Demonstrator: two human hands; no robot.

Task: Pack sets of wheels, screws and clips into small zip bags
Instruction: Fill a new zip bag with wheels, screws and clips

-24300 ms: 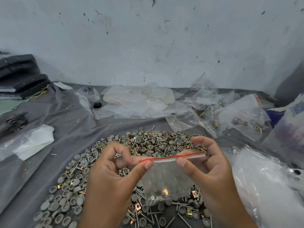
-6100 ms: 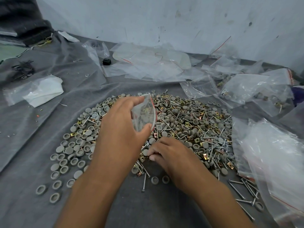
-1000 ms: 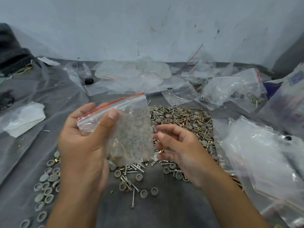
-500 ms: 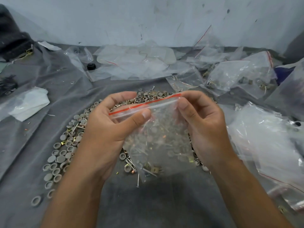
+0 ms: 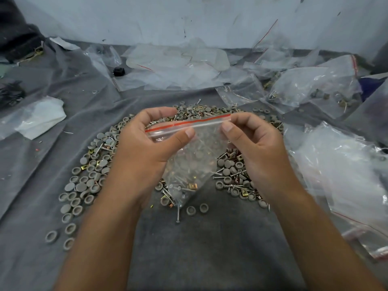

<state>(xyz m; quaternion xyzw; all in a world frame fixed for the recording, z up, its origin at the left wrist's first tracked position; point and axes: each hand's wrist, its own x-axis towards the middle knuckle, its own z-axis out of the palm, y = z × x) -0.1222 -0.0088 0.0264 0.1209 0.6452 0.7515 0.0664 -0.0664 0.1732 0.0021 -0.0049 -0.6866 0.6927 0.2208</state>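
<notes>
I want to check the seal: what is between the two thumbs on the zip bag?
In the head view, only the zip bag itself: its red-striped zip strip spans from the left hand to the right hand, both pinching it.

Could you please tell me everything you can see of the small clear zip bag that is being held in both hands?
The small clear plastic zip bag with a red strip along its top hangs above the pile of grey wheels, screws and brass clips, tapering to a low corner. The left hand and right hand pinch its top edge at either end. Screws and a brass clip show through at the bottom. Whether the zip is sealed cannot be told.
</notes>
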